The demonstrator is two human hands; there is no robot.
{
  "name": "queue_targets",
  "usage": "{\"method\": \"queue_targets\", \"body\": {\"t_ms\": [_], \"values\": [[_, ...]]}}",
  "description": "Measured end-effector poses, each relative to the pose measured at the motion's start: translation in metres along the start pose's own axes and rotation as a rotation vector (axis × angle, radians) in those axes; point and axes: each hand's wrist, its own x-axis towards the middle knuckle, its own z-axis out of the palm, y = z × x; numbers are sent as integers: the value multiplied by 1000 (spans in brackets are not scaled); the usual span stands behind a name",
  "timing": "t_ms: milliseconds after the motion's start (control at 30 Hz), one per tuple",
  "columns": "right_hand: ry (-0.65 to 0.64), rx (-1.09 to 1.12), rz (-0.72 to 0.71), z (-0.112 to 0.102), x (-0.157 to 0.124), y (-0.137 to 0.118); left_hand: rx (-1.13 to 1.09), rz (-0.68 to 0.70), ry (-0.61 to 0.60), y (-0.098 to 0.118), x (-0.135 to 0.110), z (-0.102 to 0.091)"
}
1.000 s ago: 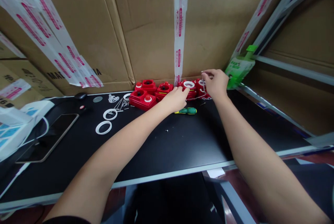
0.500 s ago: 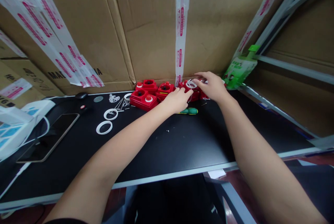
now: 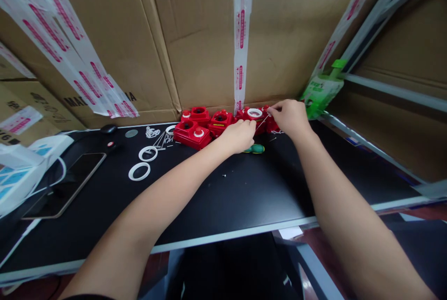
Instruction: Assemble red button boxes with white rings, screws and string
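My right hand pinches one end of a thin pale strand, perhaps a cord or a fine chain. The strand runs taut and slanting to the curled fingers of my left hand, which close on its lower end. Just behind the hands sits a red box, with a white ring lying on its top. More red boxes stand to the left, one with a red knob and a round dark opening. A green-handled screwdriver lies below my left hand, its shaft hidden.
White rings, thin metal rods and a small white chain lie at the left. Farther left are a phone and a white power strip. A green pouch stands at the right against the cardboard.
My right hand has drawn back slightly to the right and its fingers have closed. The pale strand, earlier looped over the red box, is now stretched between both hands.
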Motion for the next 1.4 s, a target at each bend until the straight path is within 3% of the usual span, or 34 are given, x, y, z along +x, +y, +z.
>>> {"method": "queue_targets", "body": {"t_ms": [233, 467, 633, 767, 833, 933, 1133, 1267, 1333, 1400], "values": [[-116, -33, 88, -11, -3, 8, -15, -72, -37, -2, -3, -8], [-169, 89, 118, -10, -2, 3, -53, -63, -59, -5, -4, -7], [20, 125, 109, -16, -4, -4, -114, -20, -39, -8, -3, -11], [178, 155, 100, -23, -9, -18, -147, -53, 23, -20, -7, -43], [185, 182, 58, -24, -14, -30, -152, -83, 64, -34, -16, -62], [42, 209, -117, -19, -24, -54, -153, -128, 139, -66, -46, -80], [-415, 192, -479, -1, -53, -91, -50, -182, 65, -119, -136, -79], [-567, 149, -557, 9, -61, -94, -37, -151, 201, -139, -176, -95], [-599, 125, -563, 13, -62, -92, -53, -252, 250, -154, -188, -106], [-617, 109, -568, 15, -61, -91, -77, -363, 191, -170, -198, -110]]}}
